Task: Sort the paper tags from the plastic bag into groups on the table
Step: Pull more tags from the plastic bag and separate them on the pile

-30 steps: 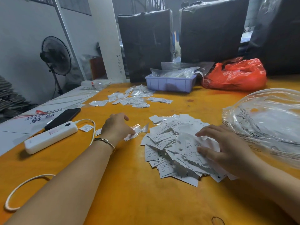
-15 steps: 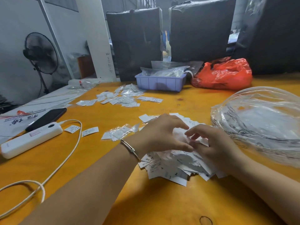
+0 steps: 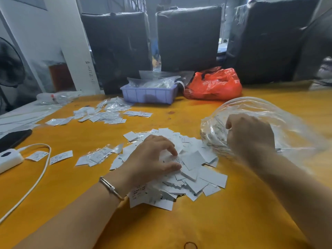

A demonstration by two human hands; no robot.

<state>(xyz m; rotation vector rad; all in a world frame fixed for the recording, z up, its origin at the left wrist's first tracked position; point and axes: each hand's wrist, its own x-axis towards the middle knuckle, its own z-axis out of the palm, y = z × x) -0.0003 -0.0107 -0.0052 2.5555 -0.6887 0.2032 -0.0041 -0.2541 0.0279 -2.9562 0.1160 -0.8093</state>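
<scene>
Now the left hand (image 3: 152, 159) rests with relaxed fingers on the heap of paper tags (image 3: 188, 169) on the surface (image 3: 224, 221), while the right hand (image 3: 249, 133) grips the plastic bag (image 3: 287, 123). Sorting seems just begun; next, one tag must be picked out.

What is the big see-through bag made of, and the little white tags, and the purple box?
The clear bag: thin glossy plastic film, wrinkled and transparent. The white tags: matte paper, apparently, flat with printed marks. The purple tray: likely rigid moulded plastic with ribbed walls.
</scene>
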